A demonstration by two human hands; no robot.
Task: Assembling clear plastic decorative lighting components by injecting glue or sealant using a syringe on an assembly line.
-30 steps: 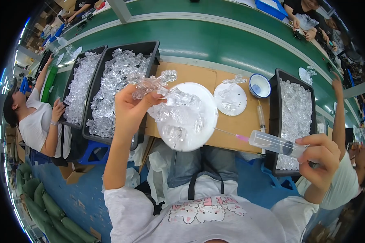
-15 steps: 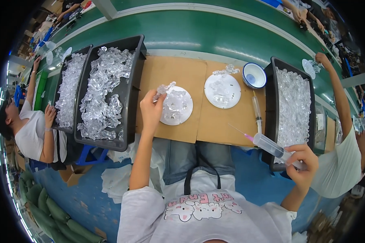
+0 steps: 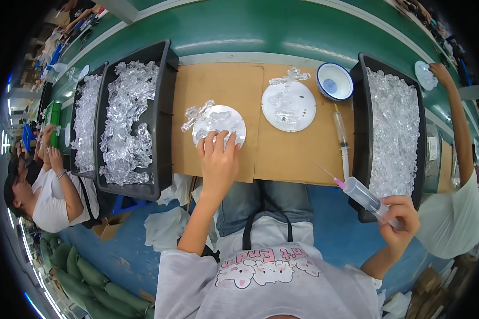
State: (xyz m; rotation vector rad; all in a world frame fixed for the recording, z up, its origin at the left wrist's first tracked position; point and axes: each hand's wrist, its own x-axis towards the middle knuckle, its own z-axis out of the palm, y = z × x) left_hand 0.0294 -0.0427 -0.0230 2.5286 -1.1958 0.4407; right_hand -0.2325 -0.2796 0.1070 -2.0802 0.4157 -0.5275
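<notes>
My left hand [image 3: 220, 159] reaches over the near edge of the left round white disc [image 3: 239, 115], fingers stretched out and slightly apart on clear plastic parts. Its thumb is hidden. A clear, knobbly plastic piece [image 3: 198, 114] overlaps the disc's upper left edge, apart from the fingers. In my right hand [image 3: 399, 218] is a large clear syringe [image 3: 364, 196] with a pink needle hub, its thin needle pointing up and left. A second white disc [image 3: 308, 103] lies to the right, bearing clear parts, with another clear piece [image 3: 290, 76] at its far edge.
Cardboard [image 3: 282, 157] covers the worktop. Another syringe [image 3: 341, 139] lies below a blue-rimmed white bowl [image 3: 335, 81]. Black bins [image 3: 165, 114] of clear plastic pieces stand left, and another bin [image 3: 361, 122] stands right. Co-workers [image 3: 58, 196] sit at either side. Beyond is a green surface [image 3: 223, 32].
My left hand has left the clear piece at the disc's upper left and moved down to the disc's near edge. The right hand still holds the syringe.
</notes>
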